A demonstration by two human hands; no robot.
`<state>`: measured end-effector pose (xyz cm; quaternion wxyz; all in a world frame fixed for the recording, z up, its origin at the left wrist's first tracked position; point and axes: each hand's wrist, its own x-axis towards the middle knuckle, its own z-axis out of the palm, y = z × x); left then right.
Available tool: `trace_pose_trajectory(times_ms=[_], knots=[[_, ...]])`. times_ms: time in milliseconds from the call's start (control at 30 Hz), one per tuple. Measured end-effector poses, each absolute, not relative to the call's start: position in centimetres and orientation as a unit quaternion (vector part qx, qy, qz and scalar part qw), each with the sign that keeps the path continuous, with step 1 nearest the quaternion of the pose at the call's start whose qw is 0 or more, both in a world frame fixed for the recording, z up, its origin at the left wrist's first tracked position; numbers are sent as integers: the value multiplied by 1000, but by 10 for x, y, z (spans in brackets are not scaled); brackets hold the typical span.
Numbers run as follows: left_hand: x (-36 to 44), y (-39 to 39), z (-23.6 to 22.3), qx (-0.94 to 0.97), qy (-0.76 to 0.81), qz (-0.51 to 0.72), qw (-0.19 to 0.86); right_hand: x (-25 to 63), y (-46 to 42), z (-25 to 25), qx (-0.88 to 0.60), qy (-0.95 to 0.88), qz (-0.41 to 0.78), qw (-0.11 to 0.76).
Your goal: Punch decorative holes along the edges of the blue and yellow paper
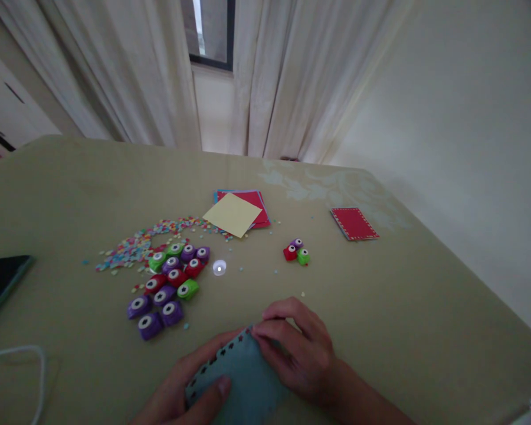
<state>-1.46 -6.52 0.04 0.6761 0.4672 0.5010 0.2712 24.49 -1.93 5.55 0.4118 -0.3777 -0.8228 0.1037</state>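
A light blue sheet of paper (248, 378) with small shapes punched along its upper left edge is held low over the table's near side. My left hand (190, 378) grips it from the left, thumb on top and fingers behind. At the sheet's upper corner, the fingertips of my right hand (298, 348) pinch the edge. Beyond my hands sit several purple, red and green craft punches (163, 295), bunched together at the left. A smaller group of three punches (297, 252) stands farther right.
Colourful paper confetti (135, 248) is scattered behind the punches. A yellow square sheet (233, 215) lies on red and blue sheets. To the right is a red punched-edge stack (354, 224). A dark tablet-like device (2, 283) and white cable (38, 354) are at left.
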Motion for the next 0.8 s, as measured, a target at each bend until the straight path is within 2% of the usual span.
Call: trace_pose_trajectory(times_ms=[233,800], knots=[[-5,-56,24,397,386,295,779,244,-19,54,-359,-828,104,418],[0,-58,36,375,398,314,776,242,-22,53,-356,-823,118,426]])
